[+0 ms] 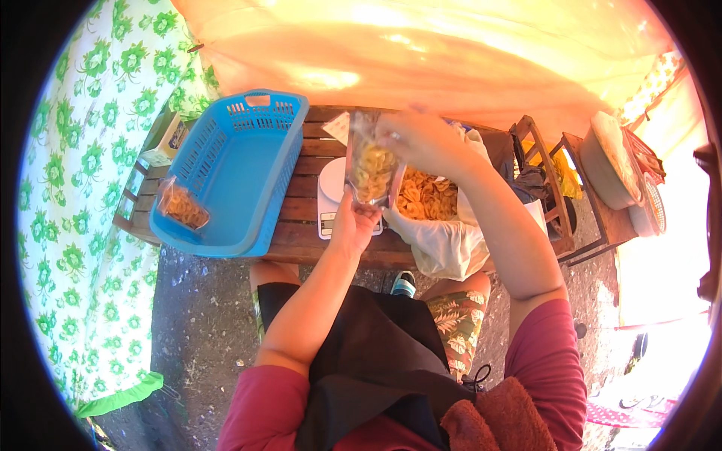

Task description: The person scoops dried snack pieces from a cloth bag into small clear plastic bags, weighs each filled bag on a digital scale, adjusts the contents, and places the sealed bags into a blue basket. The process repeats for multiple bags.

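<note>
A clear pouch, partly filled with yellow-orange chips, stands upright over the white kitchen scale. My left hand grips its lower end, fingers closed beneath it. At the pouch's top edge is my right hand, its fingers smeared by motion, so their hold cannot be made out. Below that forearm, a heap of loose chips lies in a container lined with white cloth. The pouch hides part of the scale.
To the left, a blue plastic basket holds one filled pouch of chips. A box sits behind it on the slatted wooden table. Basins rest on a wooden stand at the right. Orange sheeting hangs behind.
</note>
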{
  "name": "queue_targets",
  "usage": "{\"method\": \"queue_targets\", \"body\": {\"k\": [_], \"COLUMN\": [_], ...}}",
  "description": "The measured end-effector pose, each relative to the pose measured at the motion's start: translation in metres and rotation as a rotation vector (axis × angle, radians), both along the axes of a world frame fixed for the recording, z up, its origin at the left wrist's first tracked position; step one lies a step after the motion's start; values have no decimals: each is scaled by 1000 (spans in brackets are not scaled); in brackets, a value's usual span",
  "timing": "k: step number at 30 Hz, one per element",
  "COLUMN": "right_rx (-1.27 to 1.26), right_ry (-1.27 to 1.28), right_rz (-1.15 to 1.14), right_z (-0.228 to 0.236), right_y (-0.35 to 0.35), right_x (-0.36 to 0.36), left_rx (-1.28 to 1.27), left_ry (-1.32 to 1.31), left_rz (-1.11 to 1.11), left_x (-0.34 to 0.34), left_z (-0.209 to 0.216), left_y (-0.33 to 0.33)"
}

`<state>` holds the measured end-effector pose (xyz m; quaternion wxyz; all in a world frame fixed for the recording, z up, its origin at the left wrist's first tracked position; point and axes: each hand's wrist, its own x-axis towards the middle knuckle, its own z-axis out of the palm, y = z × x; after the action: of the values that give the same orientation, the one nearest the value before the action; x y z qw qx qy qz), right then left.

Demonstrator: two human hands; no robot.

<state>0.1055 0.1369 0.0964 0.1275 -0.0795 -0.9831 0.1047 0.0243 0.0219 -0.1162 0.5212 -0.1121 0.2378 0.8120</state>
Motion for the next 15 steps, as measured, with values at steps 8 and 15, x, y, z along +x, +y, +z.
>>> {"method": "queue_targets", "body": {"k": [8, 15], "right_rx": [41, 8], "right_ry": [-101, 3], "right_rz": [-6, 9], "right_z": [5, 1], "right_y": [-3, 0], "right_x": [-12, -11], "left_rx": [121, 138], "left_ry": [17, 21], "left_rz": [-83, -149], "left_x": [6, -26], "left_z": [-4, -5], "left_y": [-18, -25]}}
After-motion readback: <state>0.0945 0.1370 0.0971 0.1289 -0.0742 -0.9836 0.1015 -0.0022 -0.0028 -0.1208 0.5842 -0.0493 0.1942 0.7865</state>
